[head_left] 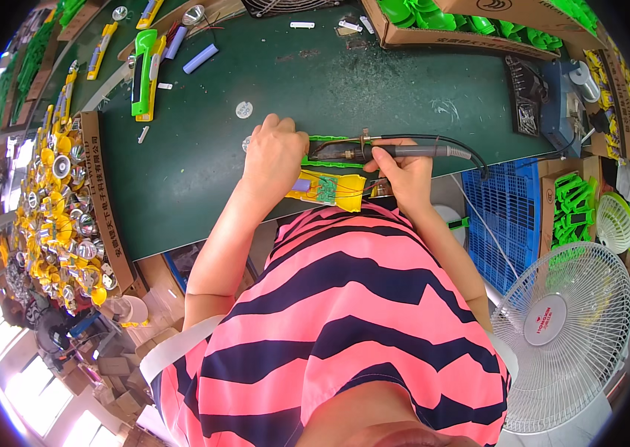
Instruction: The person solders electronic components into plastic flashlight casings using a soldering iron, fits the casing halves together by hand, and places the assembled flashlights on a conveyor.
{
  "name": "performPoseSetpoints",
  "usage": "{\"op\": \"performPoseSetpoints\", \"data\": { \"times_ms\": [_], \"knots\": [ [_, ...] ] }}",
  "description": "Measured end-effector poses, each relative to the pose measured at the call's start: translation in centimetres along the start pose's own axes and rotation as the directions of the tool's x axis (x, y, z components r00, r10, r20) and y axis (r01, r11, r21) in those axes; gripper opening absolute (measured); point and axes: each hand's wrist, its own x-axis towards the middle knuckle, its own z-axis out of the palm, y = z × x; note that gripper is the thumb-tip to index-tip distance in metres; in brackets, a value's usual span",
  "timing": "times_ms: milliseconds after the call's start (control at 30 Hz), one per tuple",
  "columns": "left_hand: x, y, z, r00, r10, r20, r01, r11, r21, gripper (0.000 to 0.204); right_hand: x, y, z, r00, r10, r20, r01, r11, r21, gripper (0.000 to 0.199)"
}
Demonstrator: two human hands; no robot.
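Observation:
My left hand [274, 156] grips a yellow plastic housing [330, 188] with a small green circuit board and a purple cell in it, at the near edge of the green work table [203, 156]. My right hand [402, 170] holds a dark soldering iron [404, 151] like a pen, its tip pointing left over a green plastic shell [330, 141] lying behind the yellow housing. The iron's black cable [471, 153] loops off to the right.
A cardboard box of yellow and silver reflector parts [62, 201] stands at left. Assembled green and yellow torches [144, 71] lie at back left. Boxes of green parts [471, 22] sit at the back right, a soldering station [561, 97] at right, a blue crate [501, 216] and white fan [561, 328] below.

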Motion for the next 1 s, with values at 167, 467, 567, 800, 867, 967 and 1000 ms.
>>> {"op": "performPoseSetpoints", "data": {
  "times_ms": [167,467,567,800,867,967,1000],
  "knots": [
    [-0.1,-0.1,0.0,1.000,0.000,-0.004,0.000,1.000,0.002,0.009,-0.1,0.0,0.1,1.000,0.001,0.010,-0.001,1.000,0.019,0.016],
    [0.1,-0.1,0.0,1.000,-0.014,0.010,0.014,1.000,-0.011,0.010,-1.0,-0.2,-0.9,0.967,-0.220,-0.126,0.236,0.963,0.130,0.018],
    [0.1,-0.1,-0.1,1.000,-0.007,-0.001,0.007,1.000,-0.013,0.009,-2.2,-0.8,-1.8,0.920,-0.373,-0.117,0.362,0.926,-0.105,0.021],
    [0.1,0.1,0.0,1.000,-0.006,-0.022,0.007,0.999,0.044,0.004,-1.5,-1.9,-4.2,0.835,-0.516,0.192,0.503,0.573,-0.647,0.038],
    [0.1,0.2,-0.2,1.000,-0.002,-0.024,0.004,0.998,0.060,0.004,-1.5,-1.7,-4.5,0.847,-0.490,0.207,0.491,0.570,-0.659,0.043],
    [0.1,0.2,-0.2,0.999,-0.006,-0.033,0.008,0.997,0.072,0.004,-1.4,-1.2,-4.9,0.852,-0.463,0.245,0.494,0.556,-0.669,0.049],
    [0.0,0.2,-0.2,0.999,-0.012,-0.034,0.015,0.997,0.069,0.004,-1.4,-1.1,-5.0,0.846,-0.461,0.267,0.508,0.544,-0.668,0.051]
  ]
}}
